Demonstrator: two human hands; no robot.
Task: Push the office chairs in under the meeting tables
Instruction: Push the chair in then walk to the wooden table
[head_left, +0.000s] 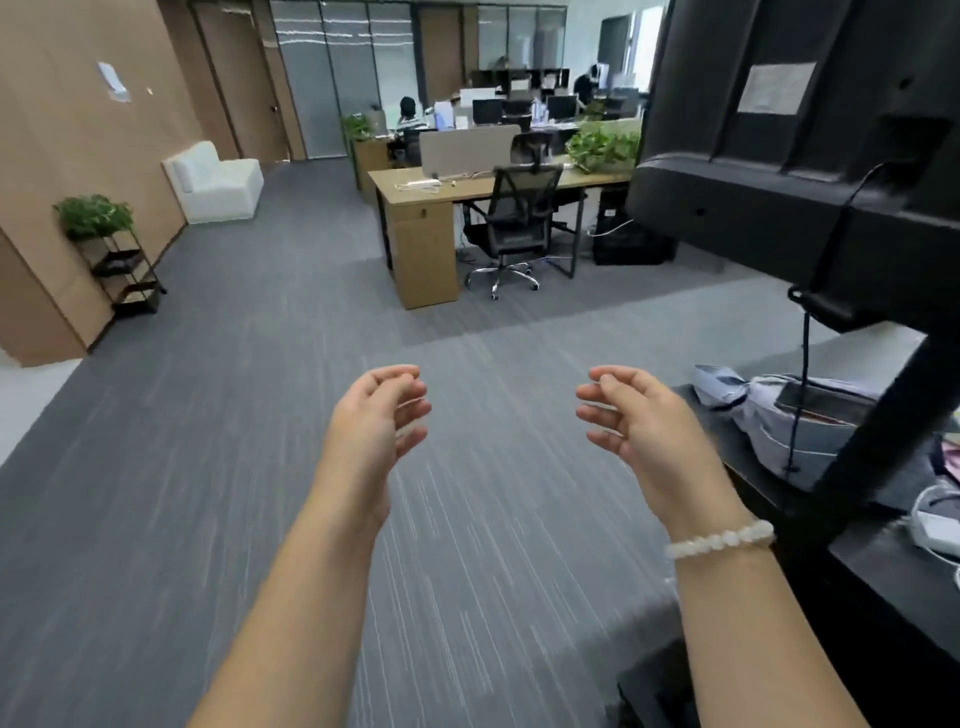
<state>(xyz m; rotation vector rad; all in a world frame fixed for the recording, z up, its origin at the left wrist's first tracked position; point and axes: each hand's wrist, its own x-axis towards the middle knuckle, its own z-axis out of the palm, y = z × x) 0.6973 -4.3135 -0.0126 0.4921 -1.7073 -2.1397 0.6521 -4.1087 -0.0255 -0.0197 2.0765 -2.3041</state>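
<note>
A black mesh office chair (519, 218) on a chrome star base stands at a wooden desk (423, 249) in the middle distance, its back toward me and its seat partly under the desktop. My left hand (382, 415) and my right hand (631, 415) are held out over the grey carpet, fingers loosely curled and apart, palms facing each other, holding nothing. A white bead bracelet (719, 540) is on my right wrist. Both hands are several steps away from the chair.
A large black screen on a stand (800, 156) looms at the right, over a dark table (883, 571) with a bag and cables. A white sofa (215, 182) and a plant shelf (111, 249) line the left wall. People sit at far desks.
</note>
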